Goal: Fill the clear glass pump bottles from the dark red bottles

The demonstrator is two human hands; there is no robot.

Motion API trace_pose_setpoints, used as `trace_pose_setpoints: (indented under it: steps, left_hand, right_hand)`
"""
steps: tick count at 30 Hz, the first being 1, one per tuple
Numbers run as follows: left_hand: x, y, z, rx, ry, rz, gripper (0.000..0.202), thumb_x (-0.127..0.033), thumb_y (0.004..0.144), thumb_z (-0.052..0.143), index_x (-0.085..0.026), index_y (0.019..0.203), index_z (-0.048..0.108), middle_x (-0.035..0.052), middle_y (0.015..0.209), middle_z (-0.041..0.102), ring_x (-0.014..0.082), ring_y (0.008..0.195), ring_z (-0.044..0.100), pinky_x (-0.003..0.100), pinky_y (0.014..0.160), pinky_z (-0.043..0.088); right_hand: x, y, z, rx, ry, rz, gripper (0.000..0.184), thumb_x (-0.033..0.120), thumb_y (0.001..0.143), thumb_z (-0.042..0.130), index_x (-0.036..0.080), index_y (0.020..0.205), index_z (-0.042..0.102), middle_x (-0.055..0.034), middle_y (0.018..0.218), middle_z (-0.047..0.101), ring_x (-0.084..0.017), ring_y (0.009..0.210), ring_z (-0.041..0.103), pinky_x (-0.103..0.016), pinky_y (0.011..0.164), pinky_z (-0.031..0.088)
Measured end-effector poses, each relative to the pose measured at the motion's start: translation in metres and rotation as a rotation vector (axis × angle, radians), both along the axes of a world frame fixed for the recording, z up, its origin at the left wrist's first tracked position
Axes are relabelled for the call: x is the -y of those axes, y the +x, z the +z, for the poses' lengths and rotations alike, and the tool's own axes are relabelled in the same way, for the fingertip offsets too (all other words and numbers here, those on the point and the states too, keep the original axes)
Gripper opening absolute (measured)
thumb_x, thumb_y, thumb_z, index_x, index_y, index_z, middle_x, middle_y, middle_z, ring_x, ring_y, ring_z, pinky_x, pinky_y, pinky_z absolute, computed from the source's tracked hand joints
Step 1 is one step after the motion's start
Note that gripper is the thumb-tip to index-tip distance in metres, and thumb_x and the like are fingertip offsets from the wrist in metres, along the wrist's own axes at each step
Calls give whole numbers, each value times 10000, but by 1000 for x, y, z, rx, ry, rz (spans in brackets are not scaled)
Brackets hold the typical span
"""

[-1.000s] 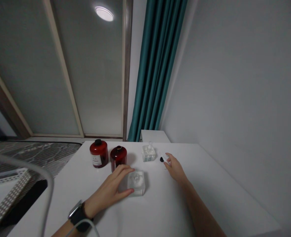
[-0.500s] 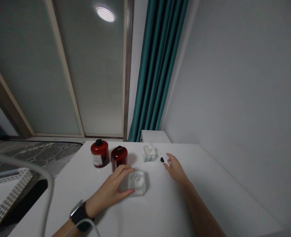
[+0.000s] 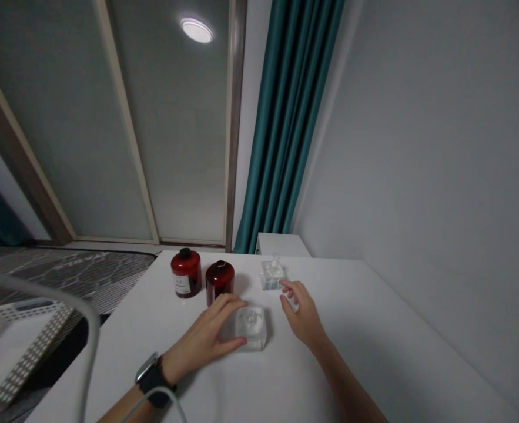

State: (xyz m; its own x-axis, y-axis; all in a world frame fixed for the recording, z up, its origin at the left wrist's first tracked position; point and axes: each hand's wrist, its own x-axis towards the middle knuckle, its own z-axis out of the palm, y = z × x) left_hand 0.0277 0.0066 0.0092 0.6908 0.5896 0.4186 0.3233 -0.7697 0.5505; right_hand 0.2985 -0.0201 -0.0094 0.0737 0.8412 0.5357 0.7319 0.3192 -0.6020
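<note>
My left hand (image 3: 210,332) curves around the left side of a clear, square glass bottle (image 3: 251,328) standing on the white table, its thumb and fingertips against the glass. On that wrist is a dark watch (image 3: 153,376). Farther back stands a second clear glass bottle (image 3: 272,274), with a clear piece at its top. My right hand (image 3: 301,311) is at this bottle's near right corner, thumb and forefinger apart; I cannot tell whether a fingertip touches the glass. No object shows between its fingers. The small white item with a black end is out of sight.
Two dark red bottles, one labelled (image 3: 186,274) and one with an uncapped neck (image 3: 219,279), stand behind my left hand. A white perforated basket (image 3: 25,352) is at left. A pale cable (image 3: 92,335) crosses the left foreground. A wall (image 3: 439,205) borders the table's right side.
My right hand has moved left to the far glass bottle. The white item with the black end, formerly at its fingers, no longer shows. My left hand stays at its bottle; the view shifts slightly.
</note>
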Motion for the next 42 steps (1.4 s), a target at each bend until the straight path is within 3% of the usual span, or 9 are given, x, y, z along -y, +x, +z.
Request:
trace_pose_setpoints:
  steps: [5, 10, 15, 19, 22, 25, 31, 37, 42]
  left_hand:
    - [1, -1, 6, 10, 12, -10, 475, -278, 880, 648, -234, 1327, 493, 115, 1268, 561, 275, 1170, 583, 415, 999, 514]
    - [3, -3, 12, 50, 45, 10, 365, -257, 923, 569, -221, 1284, 528, 110, 1219, 601, 255, 1126, 607, 379, 964, 526]
    - [3, -4, 10, 122, 169, 23, 199, -194, 933, 521, -199, 1113, 606, 81, 990, 683, 218, 911, 642, 352, 816, 532]
    - [0, -9, 8, 262, 334, 165, 168, -143, 929, 486, -206, 1022, 611, 52, 843, 676, 209, 790, 616, 375, 770, 507]
    - [-5, -12, 8, 362, 344, 362, 193, -168, 920, 509, -215, 1096, 572, 76, 978, 647, 236, 922, 613, 403, 822, 522]
    - [-13, -14, 10, 354, 305, 508, 367, -206, 912, 544, -218, 1273, 478, 121, 1222, 553, 276, 1163, 543, 468, 962, 505]
    - [-28, -15, 11, 215, 246, 468, 579, -234, 906, 552, -191, 1439, 329, 167, 1430, 444, 321, 1348, 423, 571, 1129, 361]
    - [-38, -13, 5, 170, 152, 471, 527, -218, 888, 565, -188, 1387, 398, 149, 1368, 519, 322, 1298, 480, 566, 1115, 382]
    - [-35, -13, 12, 174, 78, 458, 603, -264, 840, 668, -231, 1387, 417, 112, 1341, 480, 313, 1294, 484, 532, 1121, 396]
  right_hand:
    - [16, -30, 6, -132, -90, 290, 324, 217, 910, 524, 240, 1226, 591, -83, 1097, 627, -225, 965, 591, -368, 872, 494]
    - [22, -43, 2, -145, -270, 437, 714, 200, 764, 737, 268, 1415, 452, -109, 1396, 506, -292, 1297, 477, -480, 1111, 381]
    - [21, -50, -6, -119, -421, 428, 882, 203, 709, 802, 281, 1478, 377, -114, 1438, 471, -305, 1368, 426, -519, 1171, 310]
    - [19, -50, -12, -156, -435, 411, 886, 194, 705, 798, 245, 1478, 368, -121, 1450, 470, -299, 1386, 420, -499, 1181, 300]
    - [19, -50, -12, -152, -455, 396, 851, 183, 703, 791, 225, 1451, 388, -128, 1455, 464, -297, 1396, 408, -495, 1188, 287]
    - [19, -51, -9, -145, -455, 390, 795, 152, 697, 778, 216, 1405, 421, -129, 1425, 487, -295, 1372, 433, -498, 1183, 293]
    - [20, -52, -5, -157, -445, 395, 753, 125, 680, 765, 214, 1361, 458, -117, 1367, 534, -297, 1325, 477, -485, 1155, 334]
    - [20, -54, -3, -129, -461, 374, 767, 132, 685, 753, 200, 1383, 443, -114, 1385, 524, -291, 1348, 459, -466, 1172, 316]
    - [20, -54, -3, -144, -440, 390, 760, 129, 675, 761, 214, 1366, 457, -105, 1370, 540, -301, 1336, 471, -481, 1168, 319]
